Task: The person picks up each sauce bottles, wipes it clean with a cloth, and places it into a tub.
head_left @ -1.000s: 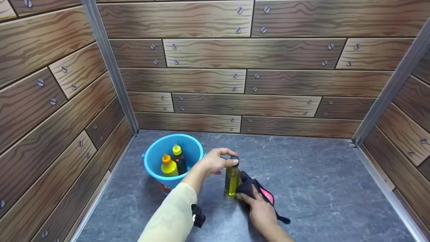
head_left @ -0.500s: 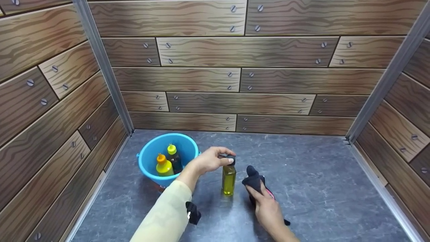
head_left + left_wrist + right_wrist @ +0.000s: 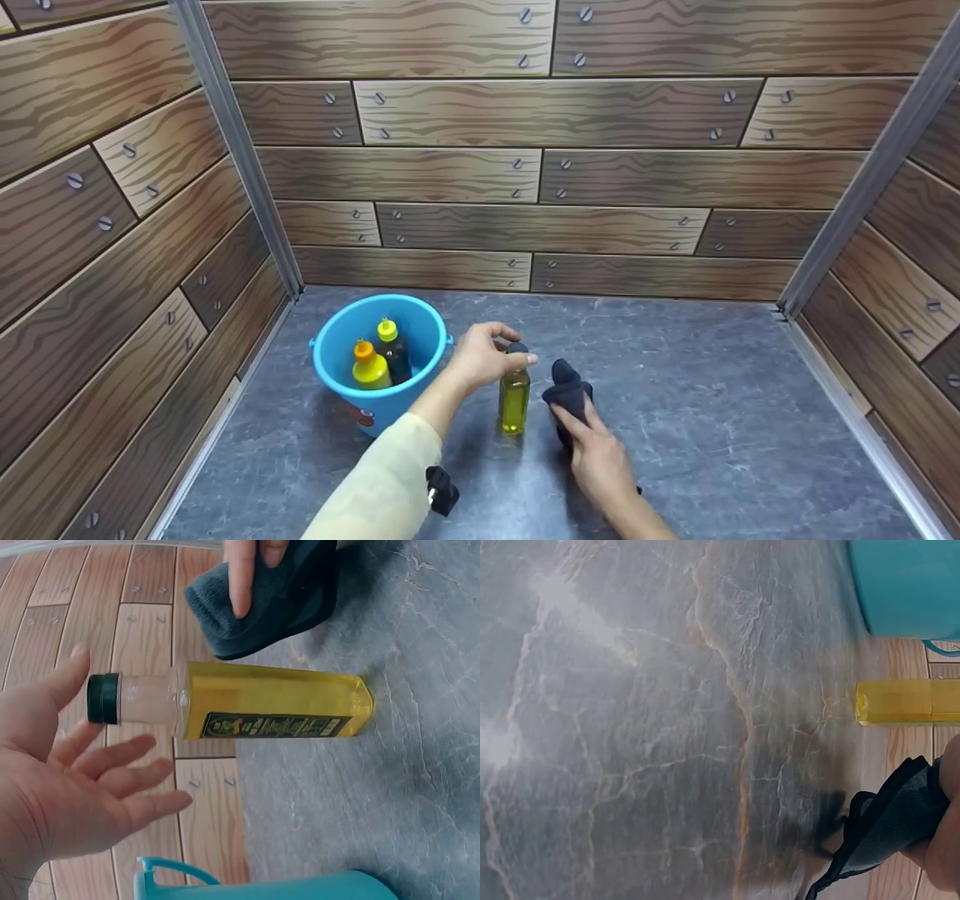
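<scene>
A clear bottle of yellow liquid [image 3: 514, 391] with a black cap [image 3: 517, 348] stands upright on the grey floor. My left hand [image 3: 491, 356] hovers at the cap; in the left wrist view its fingers [image 3: 112, 780] are spread and apart from the cap [image 3: 103, 698]. My right hand [image 3: 589, 442] grips a dark cloth [image 3: 568, 390] just right of the bottle, a small gap between them. The left wrist view shows one straight finger [image 3: 240, 577] lying on the cloth [image 3: 262, 607]. In the right wrist view the cloth [image 3: 885, 829] hangs from the hand beside the bottle's base [image 3: 907, 701].
A blue bucket [image 3: 337, 375] stands left of the bottle and holds a yellow bottle with an orange cap [image 3: 370, 367] and a dark bottle with a yellow cap [image 3: 391, 349]. Wood-patterned walls close in the left, back and right. Bare grey floor [image 3: 712, 405] lies to the right.
My left hand has let go of the bottle's cap and spread its fingers. My right hand has drawn the cloth off the bottle's side, a little to the right.
</scene>
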Tool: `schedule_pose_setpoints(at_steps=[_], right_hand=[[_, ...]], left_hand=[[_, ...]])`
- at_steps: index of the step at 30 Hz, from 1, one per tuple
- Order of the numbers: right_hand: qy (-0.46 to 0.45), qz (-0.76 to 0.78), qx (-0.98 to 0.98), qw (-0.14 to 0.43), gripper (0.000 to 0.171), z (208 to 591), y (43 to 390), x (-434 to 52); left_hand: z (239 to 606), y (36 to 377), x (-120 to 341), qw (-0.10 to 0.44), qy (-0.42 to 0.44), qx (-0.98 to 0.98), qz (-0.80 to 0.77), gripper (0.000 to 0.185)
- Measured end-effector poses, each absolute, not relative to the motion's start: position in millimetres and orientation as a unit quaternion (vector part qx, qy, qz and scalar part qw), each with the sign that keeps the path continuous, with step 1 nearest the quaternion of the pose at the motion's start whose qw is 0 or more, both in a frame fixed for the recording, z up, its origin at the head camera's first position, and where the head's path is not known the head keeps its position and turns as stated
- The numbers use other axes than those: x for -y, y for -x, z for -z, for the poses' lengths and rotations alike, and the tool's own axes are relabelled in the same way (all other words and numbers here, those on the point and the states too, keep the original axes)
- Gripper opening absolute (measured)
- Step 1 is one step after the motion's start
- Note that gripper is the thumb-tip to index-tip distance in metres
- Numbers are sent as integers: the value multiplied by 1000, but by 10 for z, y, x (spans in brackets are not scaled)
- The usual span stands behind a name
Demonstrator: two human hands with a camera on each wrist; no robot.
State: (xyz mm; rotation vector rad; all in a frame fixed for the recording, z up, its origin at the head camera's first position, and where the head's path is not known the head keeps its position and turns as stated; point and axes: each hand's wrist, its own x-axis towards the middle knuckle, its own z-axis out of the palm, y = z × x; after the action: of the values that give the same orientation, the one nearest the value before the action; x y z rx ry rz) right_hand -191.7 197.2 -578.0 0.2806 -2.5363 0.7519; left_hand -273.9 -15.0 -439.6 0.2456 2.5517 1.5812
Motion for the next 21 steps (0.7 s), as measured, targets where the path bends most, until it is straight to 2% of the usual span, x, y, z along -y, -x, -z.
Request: schedule_pose_setpoints(at_steps=[3, 10, 21], right_hand=[[-110, -276, 922, 247, 49, 5763, 1923, -1973], [-121, -281, 913, 269, 51, 5733, 1929, -1969], [-170, -274, 897, 302, 58, 5660, 1940, -1927]], left_hand=[[4396, 2736, 128, 52, -63, -857, -509, 40], [4388, 2777, 144, 64, -77, -854, -511, 34], [4331, 2853, 244, 161, -111, -844, -500, 34]])
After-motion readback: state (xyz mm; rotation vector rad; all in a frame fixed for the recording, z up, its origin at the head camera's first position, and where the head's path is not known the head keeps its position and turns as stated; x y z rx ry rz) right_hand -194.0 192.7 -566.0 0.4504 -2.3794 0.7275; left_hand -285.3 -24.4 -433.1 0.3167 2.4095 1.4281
